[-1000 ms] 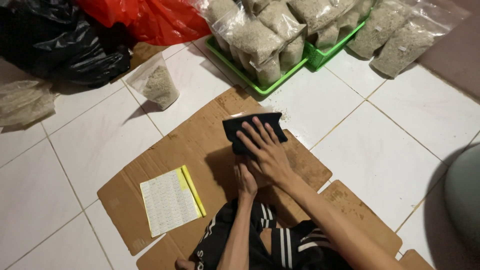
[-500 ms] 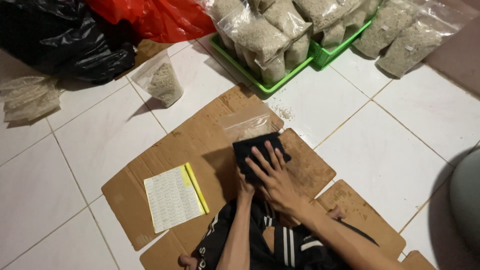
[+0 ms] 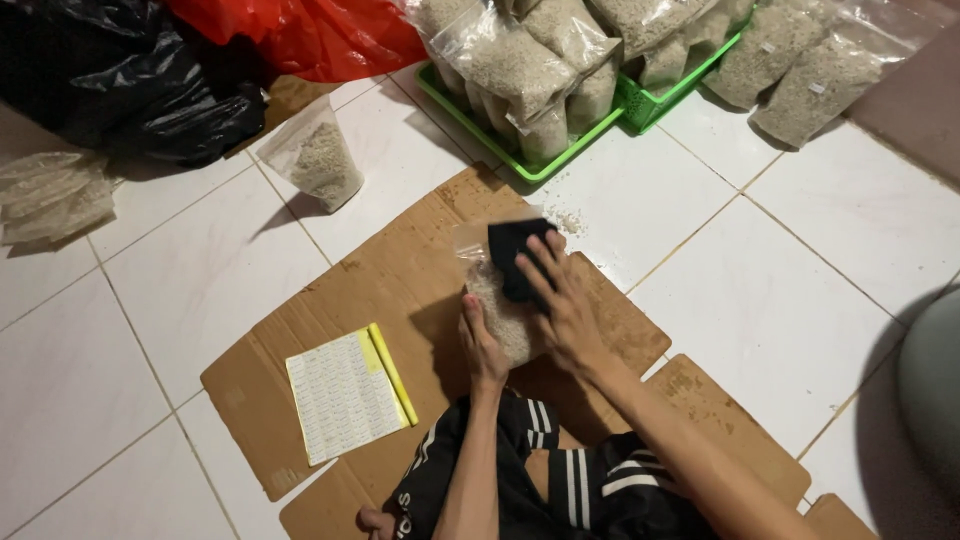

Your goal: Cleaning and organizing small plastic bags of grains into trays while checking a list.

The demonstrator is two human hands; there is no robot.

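Head view. My left hand (image 3: 483, 345) grips the lower left side of one clear bag of grain (image 3: 500, 315), fingers curled closed around its edge. My right hand (image 3: 562, 305) lies flat on top of the same bag, fingers spread and pressing one black cloth (image 3: 518, 255) against its upper part; I cannot tell whether these fingers pinch the cloth or only press it. The bag rests on the flattened cardboard (image 3: 400, 290) spread over the white tiled floor (image 3: 800, 300), just in front of my knees in black shorts with white stripes (image 3: 560, 485).

Counted items: one sheet of small labels with a yellow strip (image 3: 345, 393) along its right edge, lying on the cardboard to the left of my left hand and apart from it. One small bag of grain (image 3: 315, 160) stands alone on the tiles, beyond the cardboard to the upper left. Two green trays (image 3: 480, 130), side by side at the top, each packed with filled bags; the count of bags inside is not clear. Two more filled bags (image 3: 810, 75) lie on the tiles at the upper right.

Surroundings: one black plastic sack (image 3: 120, 80) and one red plastic sack (image 3: 310, 35) at the upper left; flat empty clear bags (image 3: 50, 195) at the left edge. A few loose grains (image 3: 572, 218) lie just beyond the cloth. Nothing lies between my hands and the bag.
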